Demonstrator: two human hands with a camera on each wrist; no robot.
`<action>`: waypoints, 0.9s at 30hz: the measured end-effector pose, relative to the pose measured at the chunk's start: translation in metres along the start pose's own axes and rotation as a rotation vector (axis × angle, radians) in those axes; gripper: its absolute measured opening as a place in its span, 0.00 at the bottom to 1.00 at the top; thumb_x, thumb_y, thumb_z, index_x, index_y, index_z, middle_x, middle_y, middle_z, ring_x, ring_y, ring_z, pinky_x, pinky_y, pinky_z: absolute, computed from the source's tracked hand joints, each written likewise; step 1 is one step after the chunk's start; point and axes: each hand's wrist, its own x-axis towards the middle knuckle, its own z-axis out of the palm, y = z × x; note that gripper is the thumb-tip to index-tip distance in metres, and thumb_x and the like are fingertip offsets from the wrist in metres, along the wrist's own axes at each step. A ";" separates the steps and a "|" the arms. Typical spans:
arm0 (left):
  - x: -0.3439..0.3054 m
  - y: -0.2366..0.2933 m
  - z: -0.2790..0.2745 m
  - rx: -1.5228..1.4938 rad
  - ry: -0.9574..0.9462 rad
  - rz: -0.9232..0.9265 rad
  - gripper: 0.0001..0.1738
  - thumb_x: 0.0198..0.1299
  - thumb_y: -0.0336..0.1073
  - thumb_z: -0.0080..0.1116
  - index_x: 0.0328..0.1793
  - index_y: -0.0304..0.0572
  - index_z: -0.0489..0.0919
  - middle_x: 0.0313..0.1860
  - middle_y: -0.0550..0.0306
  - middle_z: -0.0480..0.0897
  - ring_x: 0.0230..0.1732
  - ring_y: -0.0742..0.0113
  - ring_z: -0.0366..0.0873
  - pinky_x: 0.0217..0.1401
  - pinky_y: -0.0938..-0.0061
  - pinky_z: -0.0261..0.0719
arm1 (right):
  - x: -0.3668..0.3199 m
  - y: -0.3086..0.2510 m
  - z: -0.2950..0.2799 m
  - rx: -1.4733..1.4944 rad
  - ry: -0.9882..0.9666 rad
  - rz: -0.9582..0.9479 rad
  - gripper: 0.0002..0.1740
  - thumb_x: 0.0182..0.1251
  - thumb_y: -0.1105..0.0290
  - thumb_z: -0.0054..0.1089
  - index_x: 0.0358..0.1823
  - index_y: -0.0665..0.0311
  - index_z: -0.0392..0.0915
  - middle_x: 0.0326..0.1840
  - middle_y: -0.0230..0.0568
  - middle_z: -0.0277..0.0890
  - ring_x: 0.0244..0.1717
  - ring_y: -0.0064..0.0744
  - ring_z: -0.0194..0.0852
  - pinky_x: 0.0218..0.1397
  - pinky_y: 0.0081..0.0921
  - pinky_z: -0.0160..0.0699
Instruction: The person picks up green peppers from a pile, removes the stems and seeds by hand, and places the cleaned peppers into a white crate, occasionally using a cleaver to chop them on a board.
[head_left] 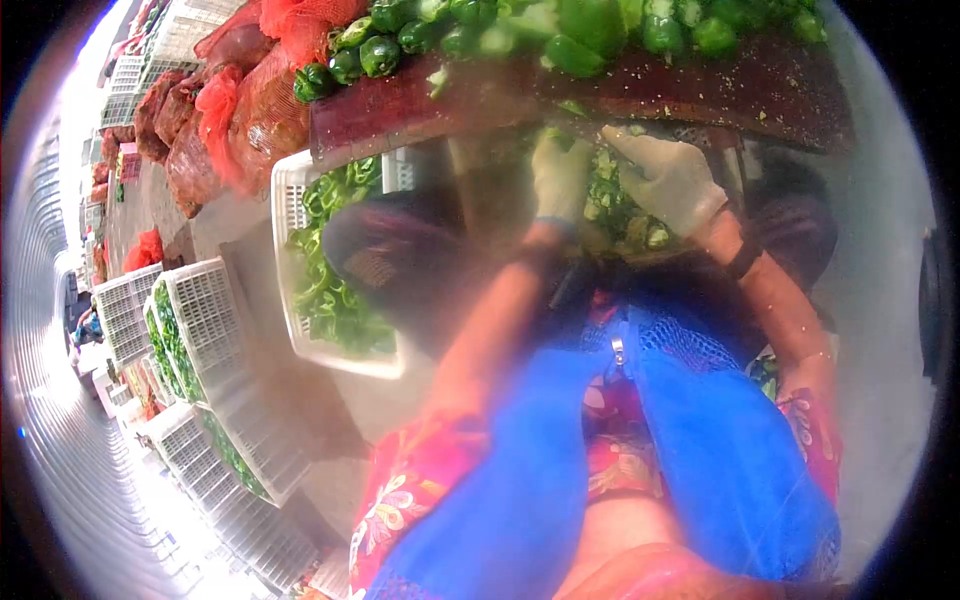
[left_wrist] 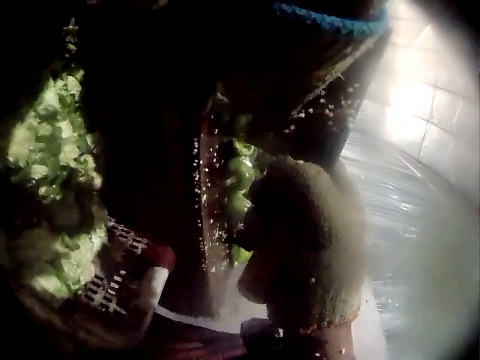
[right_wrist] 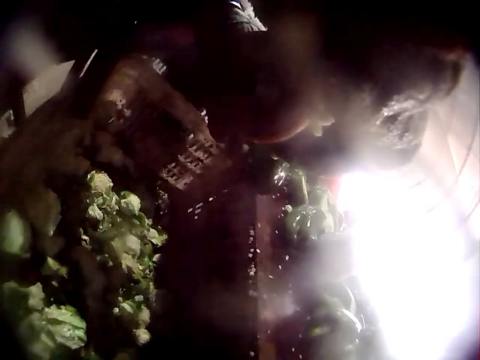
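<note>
Both hands wear pale knitted gloves and work close together at the near edge of a dark red board (head_left: 420,105). My left hand (head_left: 562,180) points away from the body, with a bit of green pepper (head_left: 571,108) just beyond its fingertips. Beside it, my right hand (head_left: 672,185) reaches in from the right, fingers angled toward the left hand; I cannot tell what either hand holds. Below and between them lie pale green pepper cores (head_left: 610,195), also visible in the right wrist view as a heap of cores (right_wrist: 124,232). In the left wrist view, the right glove (left_wrist: 315,240) looks curled.
Whole green peppers (head_left: 590,40) pile up along the board's far side. At the left stands a white crate (head_left: 290,290) of cut green peppers (head_left: 335,270). Red mesh sacks (head_left: 270,110) lie beyond it, and stacked white crates (head_left: 205,320) stand farther left. Pale crumbs dot the board.
</note>
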 end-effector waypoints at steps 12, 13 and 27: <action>-0.033 0.026 -0.029 0.028 -0.087 0.030 0.14 0.58 0.28 0.59 0.51 0.34 0.79 0.46 0.51 0.83 0.47 0.63 0.79 0.51 0.69 0.76 | -0.011 -0.024 -0.032 0.017 -0.024 -0.093 0.26 0.54 0.75 0.60 0.58 0.59 0.78 0.30 0.45 0.77 0.30 0.47 0.78 0.34 0.39 0.78; -0.039 0.032 -0.033 0.061 -0.103 -0.012 0.14 0.58 0.28 0.59 0.51 0.34 0.79 0.45 0.51 0.83 0.46 0.64 0.79 0.50 0.69 0.76 | -0.013 -0.027 -0.036 0.015 -0.011 -0.114 0.27 0.53 0.75 0.61 0.59 0.58 0.78 0.30 0.45 0.77 0.30 0.46 0.78 0.33 0.38 0.77; -0.113 0.082 -0.063 -0.243 -0.182 -0.131 0.17 0.58 0.29 0.56 0.54 0.38 0.79 0.38 0.56 0.81 0.35 0.71 0.78 0.33 0.76 0.76 | -0.066 -0.021 -0.036 0.056 0.028 0.059 0.23 0.57 0.72 0.62 0.57 0.57 0.79 0.31 0.47 0.80 0.31 0.47 0.79 0.35 0.39 0.77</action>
